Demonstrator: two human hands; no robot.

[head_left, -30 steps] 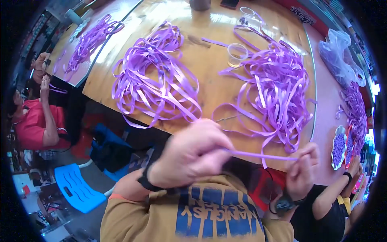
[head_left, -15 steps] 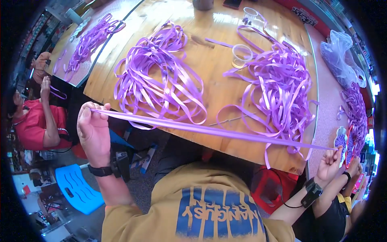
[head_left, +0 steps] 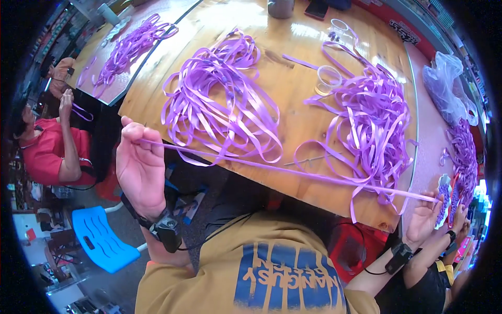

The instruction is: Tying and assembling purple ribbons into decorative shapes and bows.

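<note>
- The left hand (head_left: 140, 170) is raised off the table's front left corner, palm to the camera, fingers partly curled; its fingertips are closed on one end of a purple ribbon (head_left: 314, 175).
- The right hand (head_left: 422, 220) is near the front right corner, half closed, with thumb and fingers pinched on the ribbon at the other side; the exact finger contact is too small to tell.
- Between the hands the purple ribbon runs nearly straight, slanting down to the right across the table's front edge.
- A black device (head_left: 166, 230) is strapped at the left wrist and another (head_left: 400, 256) at the right.
- On the wooden table (head_left: 298, 118) lie a left ribbon pile (head_left: 219, 99) in long loops and a denser right ribbon pile (head_left: 379, 123); loose ends of the latter hang at the front edge, where the held ribbon crosses them.
- A thin stick (head_left: 312, 159) lies between the piles, near the right one.
- A clear cup (head_left: 329, 77) sits just beside the right pile, with a second cup (head_left: 339, 25) beyond it.
- To the right, a plastic bag (head_left: 449, 86) is near a further heap of purple ribbon (head_left: 463, 149) and a white-rimmed tray (head_left: 443, 193) of small purple pieces; the right hand and a co-worker's hand (head_left: 460, 219) are close to the tray.
- At left, a person in red (head_left: 55, 157) sits beyond a blue stool (head_left: 104, 238).
</note>
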